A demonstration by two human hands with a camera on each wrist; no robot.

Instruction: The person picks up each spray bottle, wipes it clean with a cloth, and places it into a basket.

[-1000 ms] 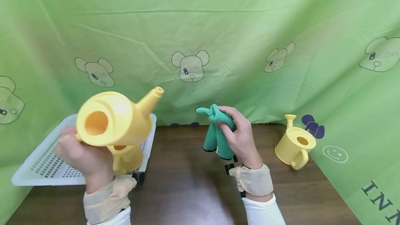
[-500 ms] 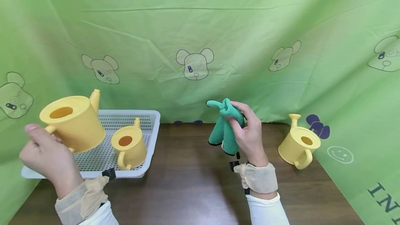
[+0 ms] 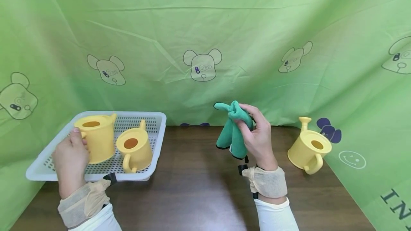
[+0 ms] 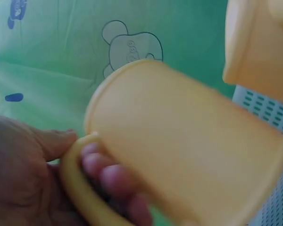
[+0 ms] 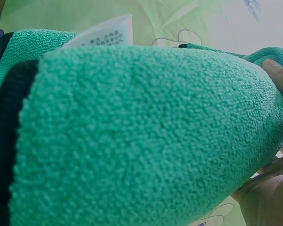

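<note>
My left hand (image 3: 71,154) grips the handle of a yellow watering can (image 3: 100,140), which is over the left part of a white perforated basket (image 3: 160,142). In the left wrist view the fingers curl through the can's handle (image 4: 80,183). Just right of it, a second yellow watering can (image 3: 136,149) stands in the basket, spout toward the back. My right hand (image 3: 258,134) pinches a bunched green cloth (image 3: 236,131) above the table. Black edging and a white printed tag (image 5: 106,34) show on the cloth in the right wrist view.
A third yellow watering can (image 3: 308,150) stands on the brown wooden table (image 3: 192,188) at the right, close to the curtain. Green printed curtain (image 3: 205,27) hangs along the back and both sides.
The left-hand watering can swung left, turned more upright and came down over the basket, uncovering the second can. The right hand still holds the cloth, nearly in place.
</note>
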